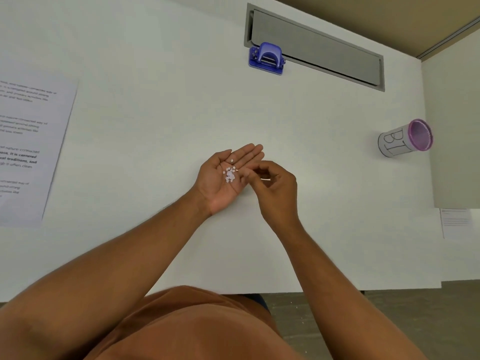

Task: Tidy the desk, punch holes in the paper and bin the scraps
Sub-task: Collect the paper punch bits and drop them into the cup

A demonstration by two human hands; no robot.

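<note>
My left hand [228, 178] lies palm up over the middle of the white desk [155, 74], cupping a small heap of white paper scraps [230, 174]. My right hand [272, 185] hovers just beside that palm with its fingertips pinched together; whether a scrap sits between them I cannot tell. A blue hole punch [266, 58] stands at the back of the desk. A printed sheet of paper [31, 146] lies flat at the left edge. A small bin [405, 139] with a pink rim and hand-drawn letters stands at the right.
A long grey cable hatch [319, 45] is set into the desk behind the punch. A side panel [452, 152] rises at the right, with another printed sheet [455, 222] below it. A few scraps dot the floor [337, 320] past the desk's front edge.
</note>
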